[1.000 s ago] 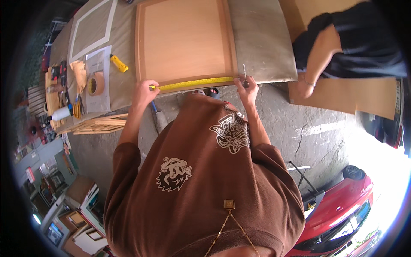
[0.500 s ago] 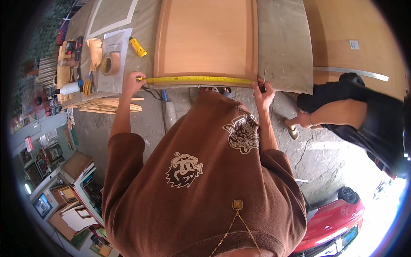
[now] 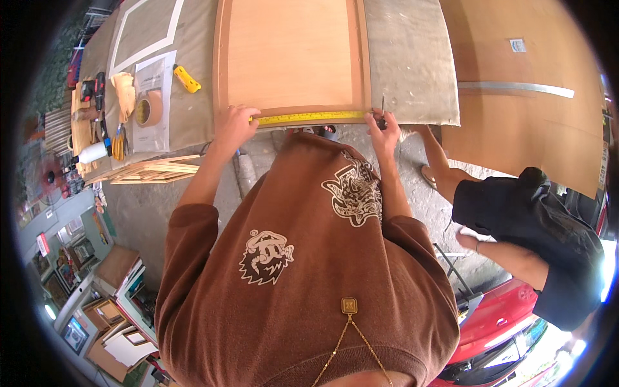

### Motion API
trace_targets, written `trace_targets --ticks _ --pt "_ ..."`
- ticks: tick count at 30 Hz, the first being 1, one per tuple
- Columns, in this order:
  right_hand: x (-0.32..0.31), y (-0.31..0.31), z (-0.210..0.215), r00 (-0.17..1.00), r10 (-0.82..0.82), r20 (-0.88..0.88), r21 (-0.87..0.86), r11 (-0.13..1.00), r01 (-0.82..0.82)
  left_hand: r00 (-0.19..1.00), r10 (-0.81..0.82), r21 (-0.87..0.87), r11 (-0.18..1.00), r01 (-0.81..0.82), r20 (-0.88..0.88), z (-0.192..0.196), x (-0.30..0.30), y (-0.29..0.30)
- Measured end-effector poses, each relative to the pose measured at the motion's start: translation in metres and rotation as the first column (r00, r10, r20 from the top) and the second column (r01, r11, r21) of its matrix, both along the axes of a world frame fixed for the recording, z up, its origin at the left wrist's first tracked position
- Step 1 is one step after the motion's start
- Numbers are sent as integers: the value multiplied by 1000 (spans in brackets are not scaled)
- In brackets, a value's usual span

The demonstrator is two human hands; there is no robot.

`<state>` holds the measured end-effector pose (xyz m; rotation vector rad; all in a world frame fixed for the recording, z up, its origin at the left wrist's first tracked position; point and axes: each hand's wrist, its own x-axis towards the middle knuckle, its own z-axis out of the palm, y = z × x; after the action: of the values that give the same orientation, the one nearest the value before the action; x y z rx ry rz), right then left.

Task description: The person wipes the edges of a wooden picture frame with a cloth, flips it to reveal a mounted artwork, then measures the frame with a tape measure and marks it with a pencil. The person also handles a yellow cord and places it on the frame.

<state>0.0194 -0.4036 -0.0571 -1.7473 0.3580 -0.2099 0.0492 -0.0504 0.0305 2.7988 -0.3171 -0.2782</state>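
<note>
A yellow tape measure (image 3: 313, 118) is stretched along the near edge of a framed wooden panel (image 3: 290, 55), which lies on a cloth-covered table. At its left stretch, my left hand (image 3: 236, 126) is closed on the tape near the panel's near left corner. My right hand (image 3: 385, 132) pinches the other end near the right corner. A small dark thing with a thin pointed tip (image 3: 383, 102) also sticks out of my right hand; its kind is unclear. I cannot make out which hand has the tape's case.
A yellow cutter (image 3: 187, 79), a tape roll (image 3: 149, 108), a white bottle (image 3: 91, 153) and several tools lie left on the table (image 3: 412, 71). Wooden strips (image 3: 151, 169) sit below its left edge. To the right, a person in black (image 3: 509, 206) bends beside a large board (image 3: 522, 135).
My left hand has slid right along the tape, so the stretch between my hands is shorter. The person at right has moved, and the big board beside them has shifted. My view has shifted slightly.
</note>
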Motion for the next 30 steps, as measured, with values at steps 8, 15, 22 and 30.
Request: trace_targets --ticks 8,15,22,30 --pt "-2 -4 -2 997 14 -75 -147 989 -25 997 -74 130 989 75 -12 2 1 -10" --pt "-13 5 40 990 86 -115 -358 925 -122 999 -6 210 978 18 -54 8 6 -17" --pt "-32 30 102 806 372 -461 -381 737 -558 985 75 278 960 -29 -157 8 16 -24" --pt "-37 43 98 780 461 -423 -477 619 -624 993 51 244 969 -25 -102 8 13 -22"
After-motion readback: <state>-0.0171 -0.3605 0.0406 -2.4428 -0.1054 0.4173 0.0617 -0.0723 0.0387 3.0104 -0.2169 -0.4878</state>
